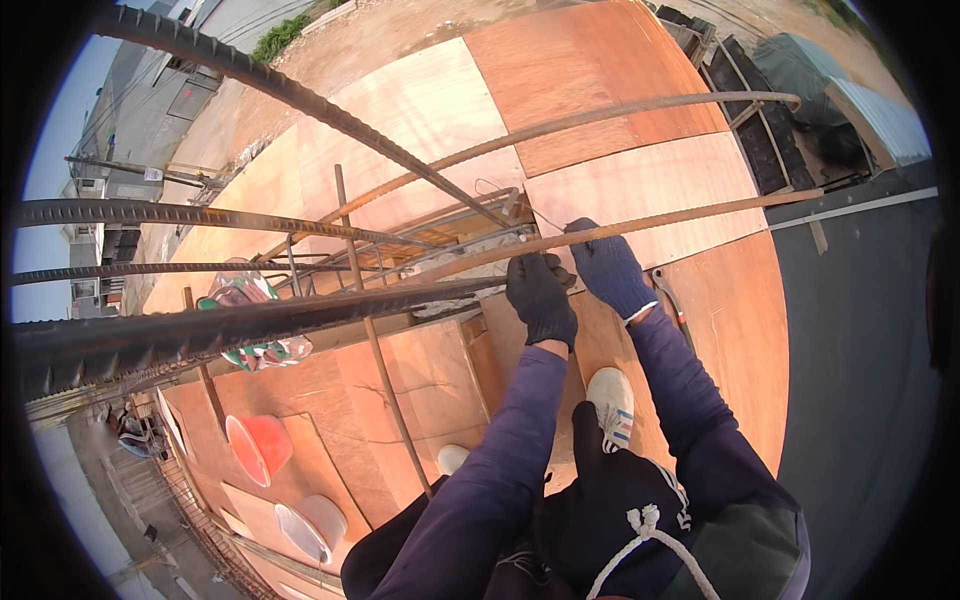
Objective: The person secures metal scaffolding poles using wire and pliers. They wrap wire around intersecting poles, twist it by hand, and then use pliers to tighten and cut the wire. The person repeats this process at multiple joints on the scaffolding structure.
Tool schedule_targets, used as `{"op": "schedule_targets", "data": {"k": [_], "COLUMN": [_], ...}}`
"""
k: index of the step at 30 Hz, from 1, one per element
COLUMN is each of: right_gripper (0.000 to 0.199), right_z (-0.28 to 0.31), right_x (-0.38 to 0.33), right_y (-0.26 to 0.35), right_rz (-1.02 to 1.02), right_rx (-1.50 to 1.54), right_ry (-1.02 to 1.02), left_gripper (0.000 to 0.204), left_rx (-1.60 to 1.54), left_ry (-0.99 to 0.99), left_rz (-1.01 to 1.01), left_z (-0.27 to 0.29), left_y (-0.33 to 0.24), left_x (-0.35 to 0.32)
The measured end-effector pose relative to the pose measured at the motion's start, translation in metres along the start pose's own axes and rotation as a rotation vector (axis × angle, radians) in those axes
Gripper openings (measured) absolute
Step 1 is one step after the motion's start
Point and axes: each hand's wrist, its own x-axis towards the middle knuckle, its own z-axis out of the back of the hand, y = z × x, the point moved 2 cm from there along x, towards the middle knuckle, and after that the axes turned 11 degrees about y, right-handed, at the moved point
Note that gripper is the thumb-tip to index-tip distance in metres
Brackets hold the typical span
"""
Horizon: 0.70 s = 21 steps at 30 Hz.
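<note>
"Where's the rusty rebar (pixel 700 213)?"
"Running above the plywood deck (pixel 720 350), right at both gloved hands."
"How are they posed?"
"Left hand (pixel 541 297) curled just below the rebar; right hand (pixel 612 268) bent at it, near a thin wire (pixel 543 217). Whether they grip anything, I can't tell."
"Around them?"
"Pincers (pixel 668 294) beside the right wrist; a red bucket (pixel 260 450) farther left, outdoors."

Outdoor building site — ribbed rebar (pixel 130 214) over a plywood deck (pixel 600 75); red bucket (pixel 255 448), whitish bucket (pixel 310 525) near its lower-left edge — bare earth (pixel 390 35) beyond the far edge, open sky (pixel 60 140) left.
</note>
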Motion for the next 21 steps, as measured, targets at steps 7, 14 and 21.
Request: {"op": "schedule_targets", "data": {"k": [7, 14, 21], "right_gripper": [0.01, 0.009, 0.013], "right_z": [0.004, -0.01, -0.02], "right_x": [-0.003, 0.022, 0.031], "right_y": [-0.001, -0.031, -0.041], "right_rz": [-0.066, -0.12, -0.108], "right_rx": [-0.004, 0.011, -0.041], "right_ry": [-0.012, -0.072, -0.137], "left_gripper": [0.019, 0.019, 0.021], "left_rx": [-0.011, -0.125, -0.251], "left_ry": [-0.064, -0.012, 0.073], "left_rz": [0.123, 0.096, 0.108], "left_z": [0.004, -0.007, -0.019], "left_y": [0.011, -0.003, -0.005], "left_x": [0.006, 0.005, 0.017]}}
